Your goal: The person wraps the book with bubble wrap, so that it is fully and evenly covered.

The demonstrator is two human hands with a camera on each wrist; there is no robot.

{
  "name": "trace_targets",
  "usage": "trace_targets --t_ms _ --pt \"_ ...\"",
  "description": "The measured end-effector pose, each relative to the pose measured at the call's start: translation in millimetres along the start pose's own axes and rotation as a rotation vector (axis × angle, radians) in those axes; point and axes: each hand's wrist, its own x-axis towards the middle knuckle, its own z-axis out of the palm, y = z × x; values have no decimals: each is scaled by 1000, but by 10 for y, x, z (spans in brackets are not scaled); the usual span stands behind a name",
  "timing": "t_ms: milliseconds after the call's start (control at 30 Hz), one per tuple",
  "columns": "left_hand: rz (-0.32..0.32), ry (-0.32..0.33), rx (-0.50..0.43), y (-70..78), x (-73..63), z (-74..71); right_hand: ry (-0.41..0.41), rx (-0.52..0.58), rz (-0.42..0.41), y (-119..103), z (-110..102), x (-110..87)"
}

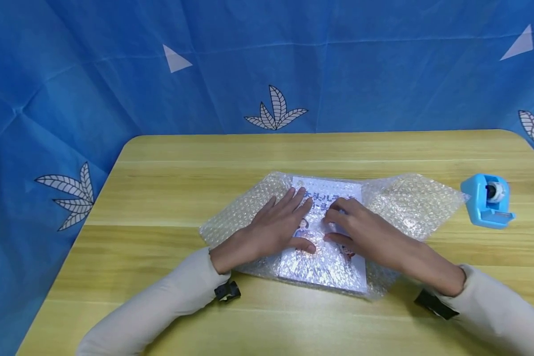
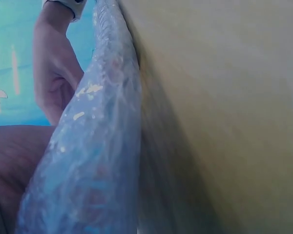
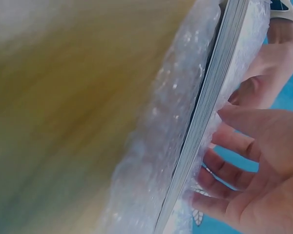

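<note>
A book (image 1: 320,277) with a printed white cover lies under a layer of bubble wrap (image 1: 258,198) on the table. Spread across the book's left part, my left hand (image 1: 278,225) presses on the wrap with its fingers extended. My right hand (image 1: 356,227) touches the wrap over the book's right part, fingers bent and thumb apart from them. In the right wrist view, the fingertips of that right hand (image 3: 263,170) rest against the wrapped cover, and the page edges of the book (image 3: 210,97) show at its open side. Bubble wrap (image 2: 102,131) covers the book's side in the left wrist view.
A blue tape dispenser (image 1: 487,200) with a roll in it stands on the right of the wooden table (image 1: 182,163), touching or nearly touching the wrap's pointed right corner. Loose wrap extends past both sides of the book. A blue patterned cloth (image 1: 227,64) hangs behind the table.
</note>
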Motion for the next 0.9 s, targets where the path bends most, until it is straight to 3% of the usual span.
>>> trace_targets --t_ms 267,533,733,900 --pt "-1 -8 24 11 10 -8 -20 -40 16 1 -20 -26" --pt "-2 -3 36 15 11 0 -36 1 49 -19 -102 -70" --pt "0 -9 33 12 8 -10 41 34 36 -10 -187 -102" --pt "3 -8 31 12 -9 -10 80 44 90 11 -267 -196"
